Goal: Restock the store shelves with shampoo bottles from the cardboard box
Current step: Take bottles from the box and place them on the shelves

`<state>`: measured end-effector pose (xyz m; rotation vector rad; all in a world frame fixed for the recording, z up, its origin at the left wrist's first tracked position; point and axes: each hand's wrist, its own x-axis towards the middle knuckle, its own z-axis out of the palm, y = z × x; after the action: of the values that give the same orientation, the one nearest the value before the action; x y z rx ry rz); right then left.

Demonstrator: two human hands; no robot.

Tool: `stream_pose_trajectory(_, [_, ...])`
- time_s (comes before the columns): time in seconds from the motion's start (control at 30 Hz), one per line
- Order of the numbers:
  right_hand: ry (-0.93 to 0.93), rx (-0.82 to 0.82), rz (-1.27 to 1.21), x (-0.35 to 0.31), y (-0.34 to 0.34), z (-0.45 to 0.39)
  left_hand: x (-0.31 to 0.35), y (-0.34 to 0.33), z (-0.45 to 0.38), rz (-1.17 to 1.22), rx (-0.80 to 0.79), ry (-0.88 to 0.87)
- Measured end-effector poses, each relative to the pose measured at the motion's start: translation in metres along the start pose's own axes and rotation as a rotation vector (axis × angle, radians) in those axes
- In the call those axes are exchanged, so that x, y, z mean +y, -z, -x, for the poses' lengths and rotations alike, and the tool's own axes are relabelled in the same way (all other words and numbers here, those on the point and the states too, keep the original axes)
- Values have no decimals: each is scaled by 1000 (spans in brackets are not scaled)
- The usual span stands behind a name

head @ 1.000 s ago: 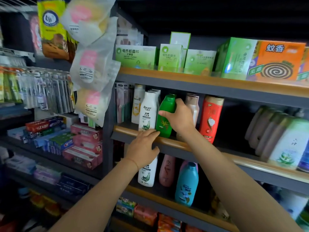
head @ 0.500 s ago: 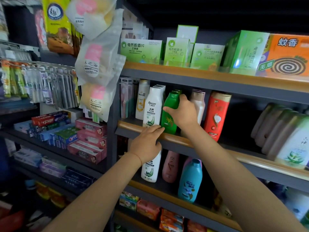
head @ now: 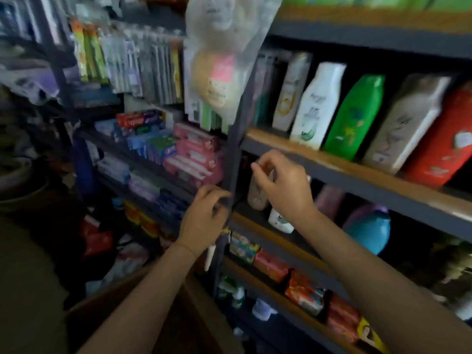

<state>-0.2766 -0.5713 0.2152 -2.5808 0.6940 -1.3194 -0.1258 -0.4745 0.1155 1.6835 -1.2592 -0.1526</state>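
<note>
Green bottle: glossy green plastic shampoo bottle [head: 353, 116], standing on the wood-edged dark metal shelf [head: 332, 162], leaning a little in the blurred frame; touched by neither hand.
Neighbours of green bottle: white plastic bottle with green leaf print [head: 316, 106] touching on its left; tall beige square-shouldered bottle [head: 406, 123] close on its right; red bottle [head: 447, 139] beyond that.
Right hand [head: 283, 187]: below green bottle, in front of the shelf's lip; fingers loosely curled, nothing grasped as far as blur allows.
Left hand [head: 204, 215]: further below and left of green bottle, against the dark upright post [head: 232, 162]; fingers curled, apparently empty; contact with the post not certain.
Cardboard box: brown cardboard box [head: 143, 315] far below and left of green bottle, at the frame's bottom edge; contents hidden by forearms and shadow.
Risk, tipping: tightly packed row around green bottle; likely to domino off the shelf if knocked by a returning hand.
Risk, lip: raised wooden edge in front of green bottle; likely to catch the base of the next bottle if brought in too low.
Risk, hanging bag: clear plastic bag of sponges [head: 222, 60] up and left of green bottle; could snag a rising arm.
Risk, sight: heavy motion blur and dim light; misjudged gaps probable.
Room: dim shop aisle; below green bottle, more bottles including a teal rounded one [head: 370, 231], then orange packets [head: 304, 292]; left of it, stacked toothpaste cartons [head: 191, 154] and racked toothbrushes [head: 143, 67].
</note>
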Motion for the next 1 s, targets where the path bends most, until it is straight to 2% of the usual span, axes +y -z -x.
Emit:
stream_pose_trajectory(0.1, [-159, -416, -96, 4, -94, 56, -93, 8, 73, -96, -3, 329])
stream_pose_trajectory(0.2, [-305, -783, -182, 2, -181, 125, -166, 16, 165, -173, -74, 646])
stream_pose_trajectory(0.23, [-343, -882, -203, 0, -208, 149, -184, 19, 194, -213, -90, 742])
stream_pose_trajectory(0.3, [-400, -1024, -233, -6, -254, 195, -216, 25, 242, -419, -30, 821])
stream_pose_trajectory(0.37, [-412, -1100, -232, -10, -294, 238, -239, 34, 273, -579, 70, 880])
stream_pose_trajectory(0.4, [-430, -1144, -225, -11, -314, 259, -248, 39, 284, -570, 105, 941])
stream_pose_trajectory(0.43, [-475, -1190, -223, -12, -333, 279, -255, 44, 292, -504, 134, 1007])
stream_pose_trajectory(0.53, [-607, -1319, -175, -8, -387, 333, -284, 47, 313, -104, 240, 1154])
stream_pose_trajectory(0.73, [-765, -1451, -149, 17, -479, 427, -318, 30, 342, 293, 400, 1228])
stream_pose_trajectory(0.9, [-982, -1631, -77, 29, -535, 492, -327, 17, 342, 184, 479, 1199])
stream_pose_trajectory(1.0, [-951, -1693, -2, 29, -552, 515, -333, 11, 342, 84, 469, 1200])
